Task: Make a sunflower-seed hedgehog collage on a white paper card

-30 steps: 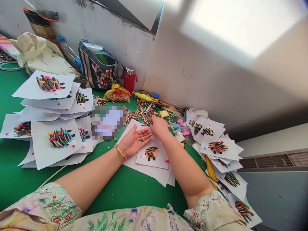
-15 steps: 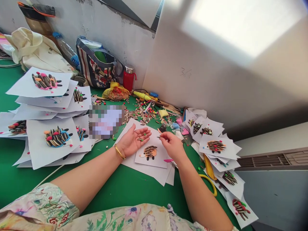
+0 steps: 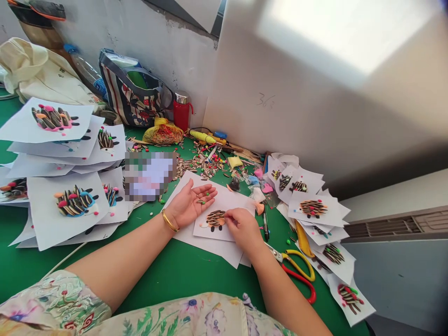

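Palm up, my left hand (image 3: 191,203) is open over white sheets, with a striped seed (image 3: 200,202) and small green bits lying on its palm and fingers. My right hand (image 3: 241,226) is closed in a pinch at the right edge of an orange hedgehog figure (image 3: 216,219), which has striped seeds on its back and black feet. What the fingertips pinch is hidden. The figure is on a small white card (image 3: 210,233) on top of larger paper (image 3: 213,252).
Hedgehog cards are stacked at left (image 3: 42,219) and right (image 3: 345,266). Scissors (image 3: 297,268) and a black pen (image 3: 265,226) lie by my right forearm. Loose seeds (image 3: 196,165), a yellow bag (image 3: 163,133) and a red flask (image 3: 181,112) are behind.
My right hand has moved down and left onto the hedgehog's edge; the thin dark piece seen in its pinch is now hidden. The scissors show more fully. The view has shifted slightly.
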{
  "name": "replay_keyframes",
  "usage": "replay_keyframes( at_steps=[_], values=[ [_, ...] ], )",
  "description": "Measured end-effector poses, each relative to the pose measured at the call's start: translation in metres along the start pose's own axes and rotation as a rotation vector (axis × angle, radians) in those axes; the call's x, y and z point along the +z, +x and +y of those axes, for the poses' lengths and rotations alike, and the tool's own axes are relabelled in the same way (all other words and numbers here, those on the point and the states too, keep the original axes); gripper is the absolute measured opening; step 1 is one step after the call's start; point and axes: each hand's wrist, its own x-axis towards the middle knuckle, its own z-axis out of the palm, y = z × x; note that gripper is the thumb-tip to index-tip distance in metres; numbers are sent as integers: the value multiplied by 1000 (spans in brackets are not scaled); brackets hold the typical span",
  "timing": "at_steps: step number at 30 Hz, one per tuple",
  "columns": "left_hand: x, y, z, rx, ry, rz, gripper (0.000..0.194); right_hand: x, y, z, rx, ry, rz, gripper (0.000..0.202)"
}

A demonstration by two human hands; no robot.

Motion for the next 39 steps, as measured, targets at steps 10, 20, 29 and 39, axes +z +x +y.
replay_keyframes(
  at_steps=[10, 20, 29, 39],
  values=[
    [0, 0, 0, 1, 7, 3, 54, 7, 0, -3, -107, -160, 6, 14],
    [-1, 1, 0, -1, 8, -6, 54, 9, 2, -6, -150, -285, -32, 15],
    [-1, 0, 0, 5, 6, 2, 53, -3, -1, -6, -206, -165, 142, 18],
    [-3, 2, 0, -10, -19, -17, 52, -34, 104, 1, 5, -593, -83, 25]
  ],
)
